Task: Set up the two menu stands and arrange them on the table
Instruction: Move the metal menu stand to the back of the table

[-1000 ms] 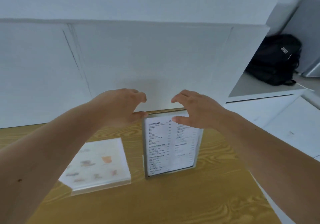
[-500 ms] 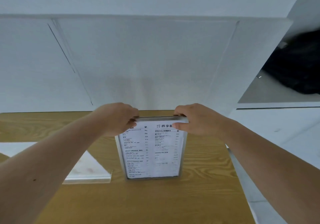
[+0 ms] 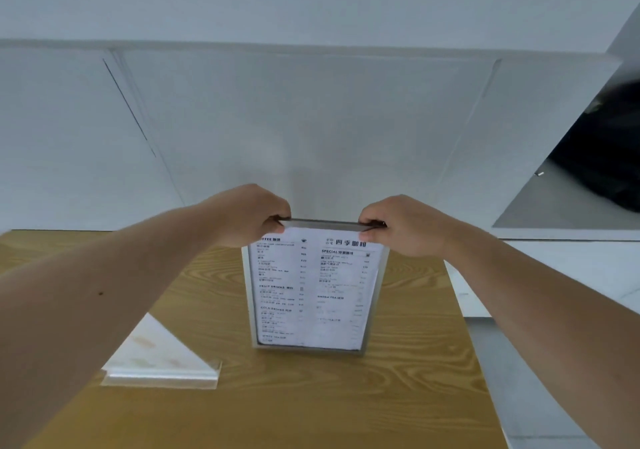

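Menu stand number two (image 3: 162,362) lies flat on the wooden table (image 3: 311,407), far left. Left hand (image 3: 249,216) and right hand (image 3: 405,225) each pinch a top corner of the upright menu stand (image 3: 311,292), which stands mid-table.

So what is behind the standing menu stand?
Behind the menu stand: wooden table, then white wall. The table strip directly behind it is covered.

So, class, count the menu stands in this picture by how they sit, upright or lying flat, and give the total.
Upright menu stand, held at its top corners by the left hand and right hand: 1
Flat menu stand on the table: 1
Total: 2
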